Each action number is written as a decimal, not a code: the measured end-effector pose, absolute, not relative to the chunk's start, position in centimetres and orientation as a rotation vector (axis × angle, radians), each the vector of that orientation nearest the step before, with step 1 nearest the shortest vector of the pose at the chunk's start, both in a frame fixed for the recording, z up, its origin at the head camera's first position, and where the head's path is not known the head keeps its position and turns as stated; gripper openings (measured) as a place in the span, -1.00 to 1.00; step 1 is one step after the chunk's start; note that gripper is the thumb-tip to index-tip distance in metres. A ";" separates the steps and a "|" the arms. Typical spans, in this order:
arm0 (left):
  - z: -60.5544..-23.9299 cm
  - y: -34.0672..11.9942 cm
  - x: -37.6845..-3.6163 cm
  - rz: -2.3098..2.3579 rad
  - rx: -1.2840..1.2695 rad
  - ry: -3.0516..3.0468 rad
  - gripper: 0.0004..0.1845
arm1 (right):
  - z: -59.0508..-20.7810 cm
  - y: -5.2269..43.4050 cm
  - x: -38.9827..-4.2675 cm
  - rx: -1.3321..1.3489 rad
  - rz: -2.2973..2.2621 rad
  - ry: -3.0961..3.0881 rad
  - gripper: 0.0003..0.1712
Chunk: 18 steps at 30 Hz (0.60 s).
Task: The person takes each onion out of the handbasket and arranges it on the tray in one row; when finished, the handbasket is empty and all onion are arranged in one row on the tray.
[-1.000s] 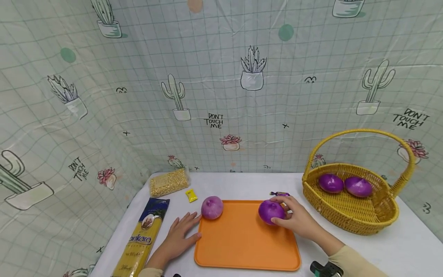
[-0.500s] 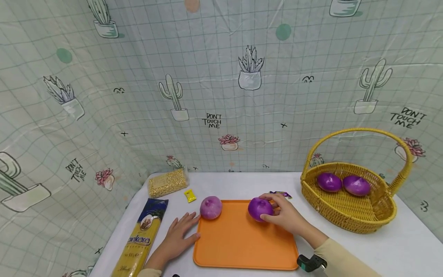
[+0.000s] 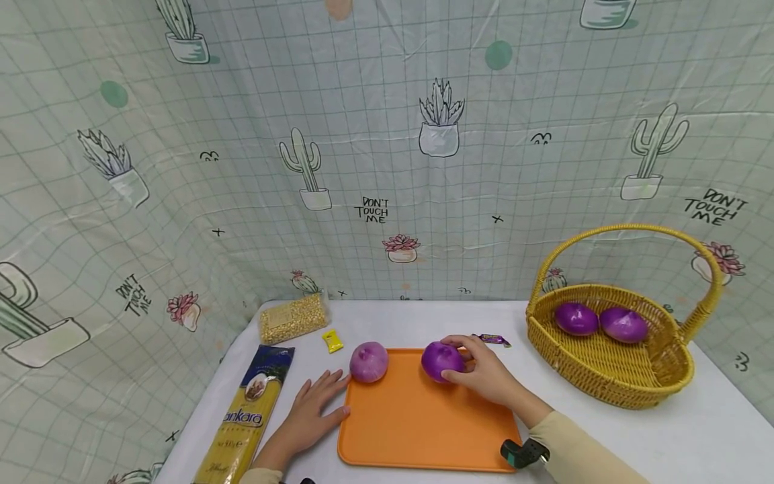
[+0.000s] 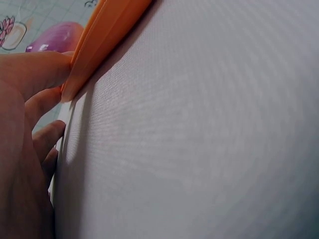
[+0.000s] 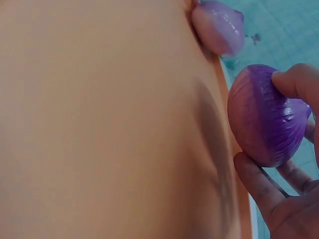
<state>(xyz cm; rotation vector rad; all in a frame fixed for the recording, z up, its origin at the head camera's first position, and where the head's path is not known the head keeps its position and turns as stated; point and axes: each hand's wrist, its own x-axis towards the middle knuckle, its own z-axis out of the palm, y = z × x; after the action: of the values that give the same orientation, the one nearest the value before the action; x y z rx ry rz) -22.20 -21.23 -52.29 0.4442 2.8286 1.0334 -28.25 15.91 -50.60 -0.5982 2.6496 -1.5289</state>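
My right hand (image 3: 482,376) grips a deep purple onion (image 3: 439,363) between thumb and fingers, over the far part of the orange tray (image 3: 423,430). In the right wrist view, a shadow falls on the tray beside this purple onion (image 5: 266,117), and a gap shows under it. A paler onion (image 3: 369,363) sits in the tray's far left corner. At the tray's left edge rests my left hand (image 3: 313,411), fingers spread. The left wrist view has thumb and fingertips of the left hand (image 4: 30,109) touching the tray's rim (image 4: 92,55).
On the right stands a yellow wicker basket (image 3: 586,368) with two purple onions (image 3: 576,318) inside. A purple-wrapped candy (image 3: 494,339) lies behind the tray. To the left are a yellow candy (image 3: 332,341), a bag of corn kernels (image 3: 294,320) and a pasta packet (image 3: 244,417).
The right hand has carried the purple onion leftward over the tray, towards the paler onion. My left hand has stayed at the tray's left edge.
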 end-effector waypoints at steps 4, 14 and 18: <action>-52.3 -21.2 -22.2 1.038 0.443 2.829 -0.34 | -50.7 15.1 -28.4 -0.565 -1.504 2.689 -0.38; -52.3 -21.2 -22.2 1.042 0.443 2.829 -0.34 | -50.4 13.5 -28.9 -0.536 -1.500 2.696 -0.39; -52.4 -21.2 -22.2 1.036 0.447 2.833 -0.35 | -50.3 13.1 -29.0 -0.548 -1.513 2.669 -0.40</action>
<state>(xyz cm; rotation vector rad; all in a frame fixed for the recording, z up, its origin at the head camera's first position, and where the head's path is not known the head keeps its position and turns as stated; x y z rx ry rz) -22.25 -21.24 -52.39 0.4474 2.8335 1.0360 -28.97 13.11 -50.34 -0.5481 2.6692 -1.5131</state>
